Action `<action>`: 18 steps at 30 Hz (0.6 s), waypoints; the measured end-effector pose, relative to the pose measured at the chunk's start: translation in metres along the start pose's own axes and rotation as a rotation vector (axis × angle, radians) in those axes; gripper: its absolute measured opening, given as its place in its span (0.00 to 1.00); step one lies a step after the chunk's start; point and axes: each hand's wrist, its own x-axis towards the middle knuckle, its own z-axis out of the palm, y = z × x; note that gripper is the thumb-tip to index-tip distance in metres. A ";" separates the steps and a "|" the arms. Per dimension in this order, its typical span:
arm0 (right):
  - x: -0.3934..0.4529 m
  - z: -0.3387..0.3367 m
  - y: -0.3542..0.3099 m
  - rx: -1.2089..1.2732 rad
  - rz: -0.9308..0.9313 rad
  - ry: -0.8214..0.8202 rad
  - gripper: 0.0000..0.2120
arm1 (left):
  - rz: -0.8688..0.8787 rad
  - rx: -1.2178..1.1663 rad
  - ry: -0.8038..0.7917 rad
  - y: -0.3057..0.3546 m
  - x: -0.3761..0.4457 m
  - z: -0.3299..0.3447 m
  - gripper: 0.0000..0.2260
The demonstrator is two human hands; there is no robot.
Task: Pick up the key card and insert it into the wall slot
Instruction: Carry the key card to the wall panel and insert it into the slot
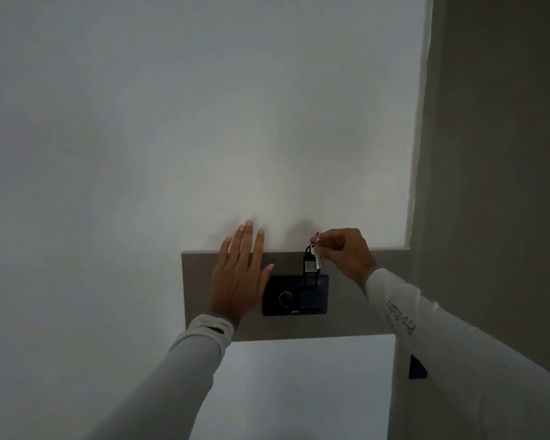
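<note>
The right hand (343, 252) pinches the key ring (315, 239); below it, the key card (310, 268) could swing and jam at the wall slot (311, 282). The left hand (238, 274) is spread, empty.

grey panel (356, 300) on white wall (172, 122); round dial (285, 297) on black plate

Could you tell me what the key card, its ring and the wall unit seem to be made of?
Key card: probably dark matte plastic, with a pale label on its face. Ring, pinched by the right hand: likely metal, thin and glinting. Wall unit: apparently black plastic, slightly glossy, with a round dial. The dim light leaves all three uncertain.
</note>
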 end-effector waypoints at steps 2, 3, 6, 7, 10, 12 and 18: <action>0.007 0.002 0.015 0.003 -0.011 0.010 0.06 | 0.002 0.010 0.013 0.000 0.004 0.015 0.29; 0.009 0.002 0.021 0.005 -0.012 0.018 0.05 | 0.001 0.010 0.015 0.000 0.006 0.021 0.29; 0.012 0.002 0.033 -0.005 -0.025 0.018 0.07 | -0.025 0.016 -0.009 -0.003 0.011 0.040 0.29; 0.012 0.002 0.037 -0.003 -0.033 0.022 0.08 | -0.034 0.020 -0.018 -0.004 0.011 0.045 0.29; 0.014 0.001 0.044 0.016 -0.055 0.046 0.05 | -0.055 0.029 -0.007 -0.005 0.008 0.055 0.28; 0.015 0.000 0.046 0.023 -0.069 0.050 0.06 | -0.058 0.036 -0.002 -0.005 0.008 0.057 0.28; 0.020 0.002 0.039 -0.002 -0.124 0.060 0.06 | -0.061 0.041 -0.017 -0.006 0.009 0.056 0.29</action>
